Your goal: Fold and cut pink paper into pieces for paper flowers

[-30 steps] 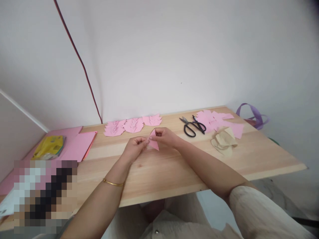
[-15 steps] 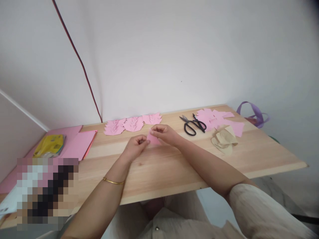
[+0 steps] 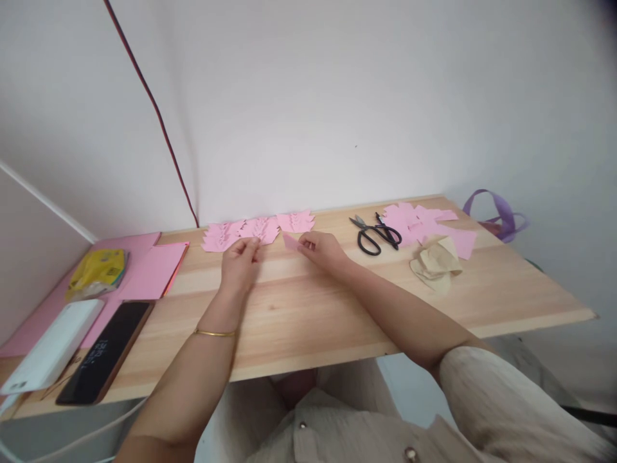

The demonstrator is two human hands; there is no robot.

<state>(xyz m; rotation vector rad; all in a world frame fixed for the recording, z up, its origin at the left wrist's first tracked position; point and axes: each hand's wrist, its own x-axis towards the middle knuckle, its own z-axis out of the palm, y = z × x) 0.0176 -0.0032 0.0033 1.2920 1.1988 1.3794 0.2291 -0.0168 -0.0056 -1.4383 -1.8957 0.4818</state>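
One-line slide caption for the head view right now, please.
Right hand pinches a small pink paper piece; left hand touches the cut pink shapes on the wooden table.

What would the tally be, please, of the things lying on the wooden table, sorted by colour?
Pink: 7, namely three cut shapes, the folded piece in the right hand, a scrap pile, two sheets
Black: 2, scissors, phone
Yellow: 1, packet
White: 1, power bank
Beige: 1, paper
Total: 12

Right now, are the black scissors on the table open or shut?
Open. The scissors lie flat on the table, their two blades spread into a V toward the wall, clear of both hands.
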